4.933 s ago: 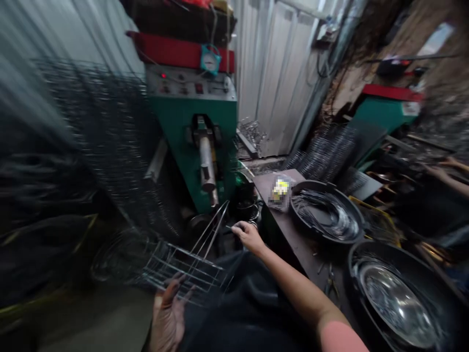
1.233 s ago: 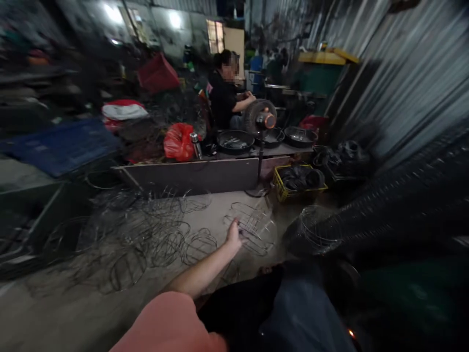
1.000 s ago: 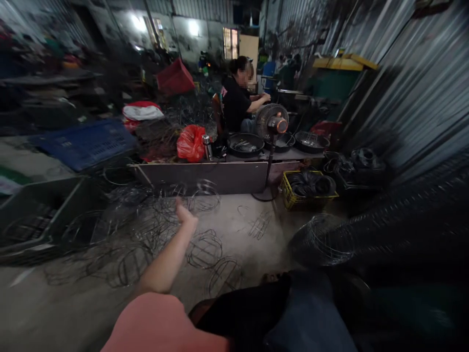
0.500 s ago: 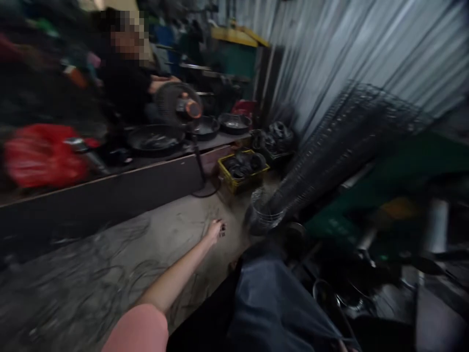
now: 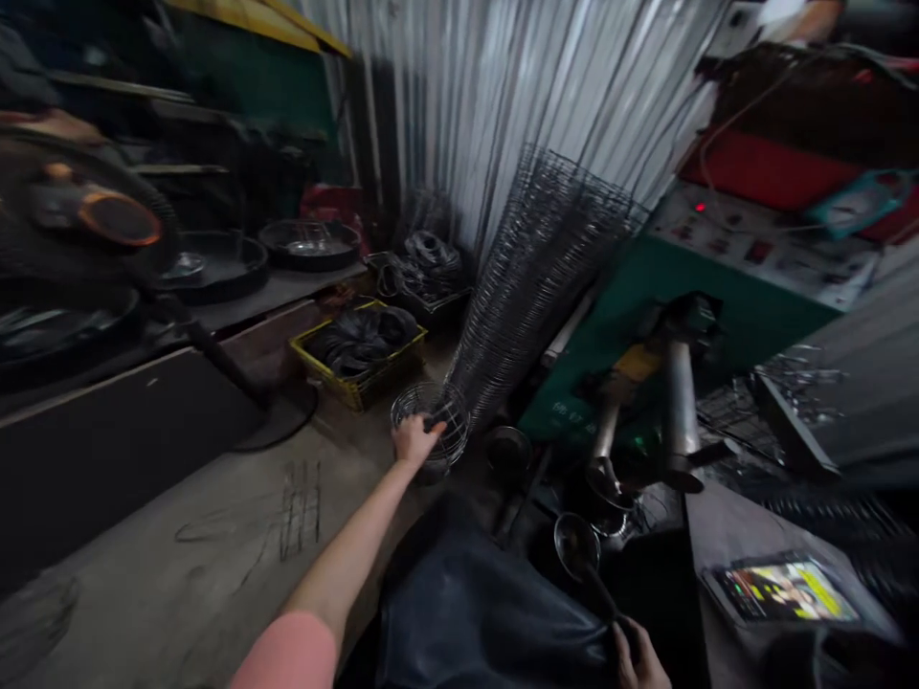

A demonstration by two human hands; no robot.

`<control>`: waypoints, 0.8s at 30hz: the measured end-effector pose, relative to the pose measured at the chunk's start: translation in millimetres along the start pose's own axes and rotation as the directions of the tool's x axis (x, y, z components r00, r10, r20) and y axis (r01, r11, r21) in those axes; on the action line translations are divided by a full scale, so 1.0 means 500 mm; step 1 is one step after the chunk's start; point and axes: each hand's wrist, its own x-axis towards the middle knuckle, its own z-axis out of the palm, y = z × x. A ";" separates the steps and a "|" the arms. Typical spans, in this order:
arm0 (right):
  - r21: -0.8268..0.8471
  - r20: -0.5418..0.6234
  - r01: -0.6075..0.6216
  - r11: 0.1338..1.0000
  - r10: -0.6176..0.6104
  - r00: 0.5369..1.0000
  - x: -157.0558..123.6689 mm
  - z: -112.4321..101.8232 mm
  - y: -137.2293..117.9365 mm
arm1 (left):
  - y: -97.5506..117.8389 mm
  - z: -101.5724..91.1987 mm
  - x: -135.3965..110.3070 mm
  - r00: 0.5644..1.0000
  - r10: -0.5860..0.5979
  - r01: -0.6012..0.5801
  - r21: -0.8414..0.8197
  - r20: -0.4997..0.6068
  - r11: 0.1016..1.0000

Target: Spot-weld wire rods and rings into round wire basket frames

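Floor (image 5: 165, 584) with wire frame (image 5: 302, 509), yellow crate (image 5: 388, 376).

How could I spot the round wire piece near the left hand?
Start at the green machine; a tall wire stack leans beside it. At the stack's lower end, at the left hand, is the round wire piece. Its circular rim sets it apart from the straight-barred rack on the floor.

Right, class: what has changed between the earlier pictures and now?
The left hand let go of the wire rack, which now lies on the floor, and moved rightward to the nearest wire basket; its grip is unclear. The leaning stack and yellow crate stayed put.
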 end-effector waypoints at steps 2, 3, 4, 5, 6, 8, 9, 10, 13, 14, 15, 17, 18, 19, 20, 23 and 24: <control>0.009 -0.012 0.016 1.000 -0.016 1.000 -0.008 0.006 -0.003 | 0.028 -0.046 0.002 0.996 0.080 -0.080 0.010 -0.026 0.997; 0.011 -0.013 0.016 1.000 -0.016 1.000 -0.013 0.009 -0.009 | 0.044 -0.067 -0.003 0.992 0.122 -0.122 0.006 -0.018 0.992; 0.016 -0.005 0.010 1.000 -0.010 1.000 -0.019 0.013 -0.019 | 0.062 -0.087 -0.013 0.987 0.163 -0.163 -0.008 0.001 0.987; 0.025 0.007 -0.006 1.000 0.005 1.000 -0.023 0.015 -0.032 | 0.081 -0.103 -0.027 0.979 0.202 -0.200 -0.038 0.032 0.979; 0.047 0.025 -0.024 0.999 0.023 0.999 -0.025 0.015 -0.048 | 0.100 -0.117 -0.044 0.970 0.235 -0.228 -0.097 0.065 0.969; 0.140 0.028 -0.066 0.988 0.063 0.998 -0.023 0.005 -0.091 | 0.137 -0.136 -0.082 0.957 0.266 -0.222 -0.294 0.117 0.930; 0.207 0.005 -0.068 0.976 0.068 0.998 -0.019 -0.006 -0.117 | 0.155 -0.142 -0.101 0.953 0.265 -0.186 -0.405 0.146 0.895; 0.264 -0.039 -0.046 0.963 0.058 0.998 -0.015 -0.022 -0.145 | 0.171 -0.146 -0.120 0.948 0.256 -0.128 -0.508 0.189 0.852; 0.351 -0.124 0.123 0.928 -0.084 0.989 -0.010 -0.096 -0.238 | 0.211 -0.142 -0.176 0.882 0.221 0.137 -0.676 0.416 0.724; 0.377 -0.103 0.198 0.905 -0.171 0.980 -0.015 -0.125 -0.268 | 0.220 -0.136 -0.194 0.837 0.212 0.232 -0.678 0.504 0.698; 0.419 -0.039 0.253 0.872 -0.261 0.965 -0.026 -0.153 -0.296 | 0.227 -0.127 -0.212 0.787 0.198 0.314 -0.656 0.584 0.686; 0.545 0.222 0.228 0.807 -0.401 0.889 -0.058 -0.198 -0.338 | 0.235 -0.104 -0.245 0.693 0.149 0.431 -0.571 0.705 0.698; 0.598 0.378 0.140 0.789 -0.431 0.819 -0.079 -0.211 -0.352 | 0.236 -0.090 -0.258 0.658 0.115 0.467 -0.523 0.744 0.714; 0.628 0.509 0.020 0.778 -0.430 0.746 -0.100 -0.217 -0.361 | 0.236 -0.078 -0.268 0.628 0.075 0.492 -0.469 0.775 0.733; 0.638 0.596 -0.101 0.763 -0.407 0.692 -0.119 -0.215 -0.365 | 0.235 -0.066 -0.275 0.608 0.036 0.504 -0.420 0.794 0.755; 0.683 0.608 -0.327 0.653 -0.260 0.750 -0.157 -0.182 -0.354 | 0.227 -0.042 -0.281 0.638 -0.015 0.434 -0.343 0.770 0.833; 0.717 0.555 -0.343 0.607 -0.200 0.807 -0.161 -0.168 -0.346 | 0.223 -0.039 -0.284 0.688 -0.009 0.380 -0.349 0.726 0.857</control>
